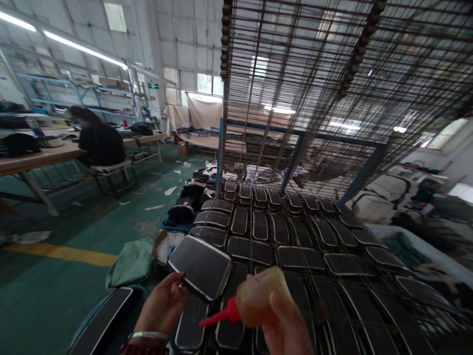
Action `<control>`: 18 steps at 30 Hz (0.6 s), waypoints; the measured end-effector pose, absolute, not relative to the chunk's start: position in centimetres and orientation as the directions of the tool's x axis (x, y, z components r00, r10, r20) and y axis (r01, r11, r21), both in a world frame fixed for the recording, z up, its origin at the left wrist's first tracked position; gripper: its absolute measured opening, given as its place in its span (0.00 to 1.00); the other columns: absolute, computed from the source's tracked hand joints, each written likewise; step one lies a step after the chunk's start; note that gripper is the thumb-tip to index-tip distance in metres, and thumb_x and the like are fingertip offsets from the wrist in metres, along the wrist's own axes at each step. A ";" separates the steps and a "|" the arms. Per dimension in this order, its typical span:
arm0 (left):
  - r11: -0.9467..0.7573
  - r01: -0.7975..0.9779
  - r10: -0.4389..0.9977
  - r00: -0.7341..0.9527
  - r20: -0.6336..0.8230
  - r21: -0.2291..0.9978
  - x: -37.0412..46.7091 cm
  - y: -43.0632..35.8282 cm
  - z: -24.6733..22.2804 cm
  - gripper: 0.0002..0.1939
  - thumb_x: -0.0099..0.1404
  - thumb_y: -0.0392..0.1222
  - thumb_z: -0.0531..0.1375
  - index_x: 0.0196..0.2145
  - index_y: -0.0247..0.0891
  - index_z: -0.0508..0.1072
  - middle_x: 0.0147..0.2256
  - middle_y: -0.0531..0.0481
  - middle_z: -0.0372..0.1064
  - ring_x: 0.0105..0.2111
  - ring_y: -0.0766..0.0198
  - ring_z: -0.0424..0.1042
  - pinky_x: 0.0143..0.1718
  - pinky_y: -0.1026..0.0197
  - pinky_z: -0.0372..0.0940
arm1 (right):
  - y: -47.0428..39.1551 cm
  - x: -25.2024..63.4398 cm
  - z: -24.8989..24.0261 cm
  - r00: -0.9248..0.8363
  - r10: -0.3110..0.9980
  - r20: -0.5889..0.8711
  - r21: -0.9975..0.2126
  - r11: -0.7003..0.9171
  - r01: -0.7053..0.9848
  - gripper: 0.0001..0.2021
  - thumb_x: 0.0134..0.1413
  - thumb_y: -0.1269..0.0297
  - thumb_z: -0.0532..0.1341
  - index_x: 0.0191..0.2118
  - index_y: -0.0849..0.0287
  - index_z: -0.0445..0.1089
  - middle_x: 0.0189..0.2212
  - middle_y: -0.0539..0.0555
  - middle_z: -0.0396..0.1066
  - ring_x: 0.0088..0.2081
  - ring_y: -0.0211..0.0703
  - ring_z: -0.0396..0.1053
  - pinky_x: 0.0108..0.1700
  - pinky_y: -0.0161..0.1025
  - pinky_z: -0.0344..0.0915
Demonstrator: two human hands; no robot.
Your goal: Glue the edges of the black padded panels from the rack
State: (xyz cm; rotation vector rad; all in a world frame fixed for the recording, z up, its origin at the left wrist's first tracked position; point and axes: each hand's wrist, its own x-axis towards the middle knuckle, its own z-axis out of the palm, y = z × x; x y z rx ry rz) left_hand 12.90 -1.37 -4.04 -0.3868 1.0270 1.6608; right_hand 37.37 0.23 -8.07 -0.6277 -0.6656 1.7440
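Note:
In my left hand [166, 303] I pinch the lower left edge of a black panel [201, 266] with rounded corners and a whitish rim, held tilted above the rack. My right hand [284, 320] is wrapped round a squeeze glue bottle [262, 296] of yellowish, see-through plastic. Its red nozzle [219, 314] points left and down, just below the panel and apart from my left fingers. Under both hands lie rows of similar black panels [260, 250] with pale edges on a wire rack.
Raised wire shelves [295, 74] slope up over the rack on a blue frame. At the left a person [101, 138] sits at a long table [55, 150]. A green cloth bag [131, 264] and dark stacked pieces [185, 202] are on the floor beside the rack.

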 end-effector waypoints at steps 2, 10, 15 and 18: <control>-0.020 -0.911 0.605 -0.339 -0.721 0.412 12.8 -1.0 -4.7 0.15 0.65 0.18 0.51 0.31 0.36 0.65 0.21 0.54 0.68 0.14 0.73 0.67 0.10 0.79 0.57 | 1.4 37.6 -7.0 -0.318 0.935 -0.159 -0.629 -0.344 -0.697 0.16 0.52 0.53 0.78 0.44 0.52 0.81 0.46 0.57 0.82 0.49 0.53 0.79 0.45 0.42 0.78; -0.057 -0.906 0.575 -0.373 -0.728 0.418 13.5 -0.2 -7.8 0.16 0.65 0.17 0.52 0.32 0.36 0.67 0.25 0.54 0.71 0.21 0.70 0.74 0.22 0.73 0.71 | 9.2 41.6 8.8 0.169 0.984 -0.052 -0.444 0.128 -0.887 0.13 0.74 0.59 0.58 0.54 0.59 0.74 0.48 0.57 0.79 0.43 0.48 0.78 0.22 0.32 0.72; -0.043 -0.923 0.604 -0.329 -0.726 0.382 13.9 0.4 -7.7 0.15 0.68 0.20 0.53 0.29 0.36 0.67 0.23 0.54 0.71 0.20 0.68 0.74 0.22 0.69 0.73 | 10.5 44.2 11.8 0.315 0.947 0.065 -0.422 0.312 -0.851 0.16 0.77 0.58 0.53 0.57 0.60 0.72 0.50 0.58 0.77 0.43 0.48 0.77 0.20 0.32 0.70; -0.080 -0.926 0.635 -0.333 -0.697 0.369 14.6 1.2 -7.1 0.15 0.69 0.21 0.54 0.29 0.37 0.68 0.24 0.54 0.73 0.21 0.67 0.76 0.24 0.65 0.75 | 8.3 44.4 6.8 0.294 0.954 -0.059 -0.507 0.225 -0.832 0.11 0.72 0.64 0.60 0.53 0.58 0.76 0.47 0.56 0.79 0.40 0.48 0.78 0.21 0.33 0.72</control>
